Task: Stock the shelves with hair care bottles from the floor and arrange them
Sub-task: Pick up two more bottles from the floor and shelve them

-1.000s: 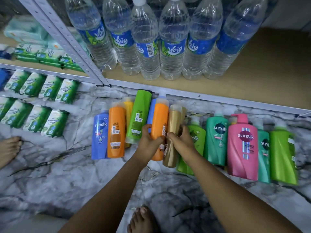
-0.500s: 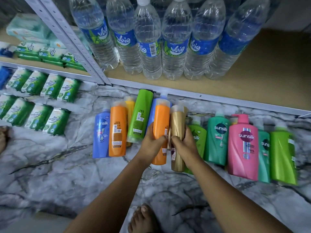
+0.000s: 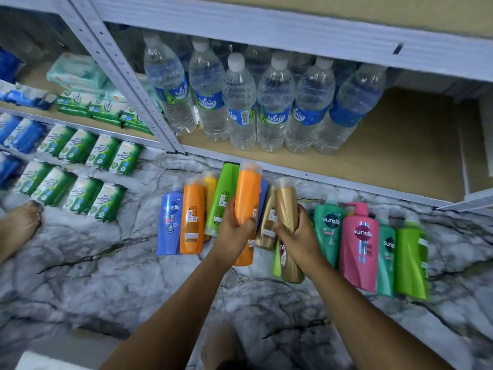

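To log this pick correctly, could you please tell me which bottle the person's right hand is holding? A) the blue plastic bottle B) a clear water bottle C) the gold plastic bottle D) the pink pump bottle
C: the right hand has its fingers wrapped round the gold plastic bottle, while the left hand grips an orange plastic bottle.

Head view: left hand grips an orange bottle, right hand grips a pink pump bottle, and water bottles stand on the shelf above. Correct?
Not quite. In the head view the right hand grips a gold bottle, not the pink pump bottle, which lies untouched on the floor. The rest holds: the left hand grips the orange bottle, and water bottles stand on the shelf.
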